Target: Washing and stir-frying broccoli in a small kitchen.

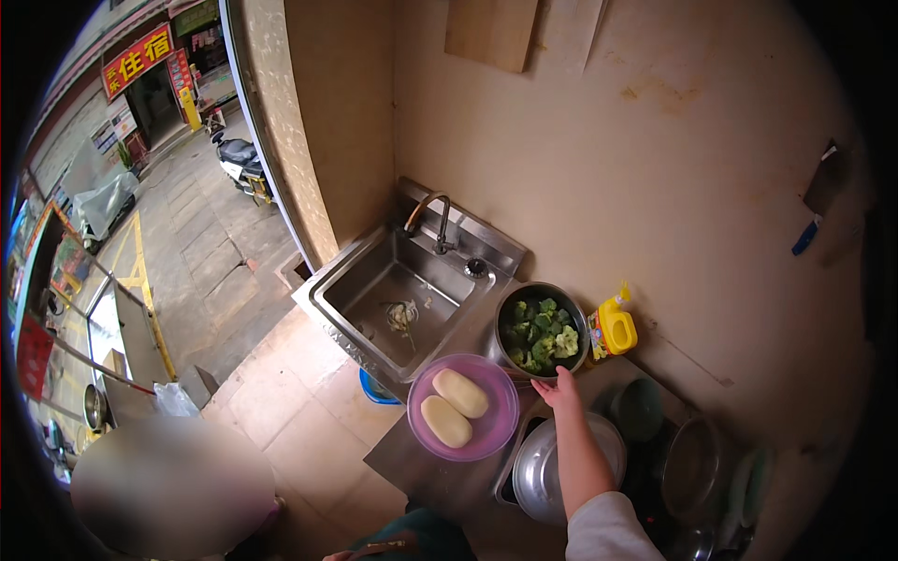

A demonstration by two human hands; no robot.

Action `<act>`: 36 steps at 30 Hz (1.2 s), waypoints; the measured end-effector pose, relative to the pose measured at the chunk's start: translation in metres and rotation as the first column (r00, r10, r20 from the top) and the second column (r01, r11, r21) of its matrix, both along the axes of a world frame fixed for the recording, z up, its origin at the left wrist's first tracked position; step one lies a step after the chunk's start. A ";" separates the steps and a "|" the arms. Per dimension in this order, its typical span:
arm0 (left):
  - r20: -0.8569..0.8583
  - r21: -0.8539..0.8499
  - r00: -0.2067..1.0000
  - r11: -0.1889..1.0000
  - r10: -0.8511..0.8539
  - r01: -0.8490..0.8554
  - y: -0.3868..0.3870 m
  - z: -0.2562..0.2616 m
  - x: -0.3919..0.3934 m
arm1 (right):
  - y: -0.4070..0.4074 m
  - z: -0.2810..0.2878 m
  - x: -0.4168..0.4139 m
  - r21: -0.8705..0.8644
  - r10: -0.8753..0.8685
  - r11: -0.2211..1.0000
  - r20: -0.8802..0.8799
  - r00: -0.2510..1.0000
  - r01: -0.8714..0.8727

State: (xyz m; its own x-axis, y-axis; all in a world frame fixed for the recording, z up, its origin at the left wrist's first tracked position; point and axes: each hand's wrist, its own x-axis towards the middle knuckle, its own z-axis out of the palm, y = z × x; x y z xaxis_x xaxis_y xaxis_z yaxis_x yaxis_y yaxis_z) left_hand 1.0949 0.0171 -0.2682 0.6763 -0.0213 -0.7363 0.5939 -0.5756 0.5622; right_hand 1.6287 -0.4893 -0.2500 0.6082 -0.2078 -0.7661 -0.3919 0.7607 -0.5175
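My right hand (556, 390) is at the near side of a round metal pot (500, 338). Its thumb lies at the rim and the fingers spread along the outer wall. Broccoli florets (542, 329) fill the pot, with one paler floret among them. To the left, two peeled pale tubers, possibly potatoes (459, 393), lie in a pink plastic basin (508, 414). Under my right forearm is a domed metal lid (537, 470). Only a sliver of skin shows at the bottom edge, perhaps my left hand (339, 556); its fingers are hidden.
A steel sink (365, 280) with a curved faucet (443, 221) holds food scraps (401, 317). A yellow pump bottle (617, 329) stands by the wall. Dim bowls (637, 410) sit at right. A cleaver (821, 189) hangs there. Another person (175, 484) is at lower left, near the open doorway.
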 end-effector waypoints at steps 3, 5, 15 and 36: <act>0.022 0.018 0.997 0.997 0.080 -0.080 0.003 0.007 0.009 | -0.007 -0.013 0.008 0.082 0.081 0.994 -0.062 0.995 -0.076; 0.043 0.019 0.991 0.992 0.123 -0.124 0.005 0.008 0.018 | -0.006 -0.021 0.013 0.014 0.059 0.998 -0.125 0.990 -0.057; 0.032 0.072 0.998 0.996 -0.059 0.056 0.012 0.069 0.176 | 0.008 -0.007 0.007 -0.178 0.182 0.968 0.023 0.983 -0.175; 0.871 0.394 0.073 0.779 -0.486 0.488 -0.044 0.223 0.629 | 0.244 0.056 -0.005 0.016 0.146 0.989 -0.030 0.989 -0.146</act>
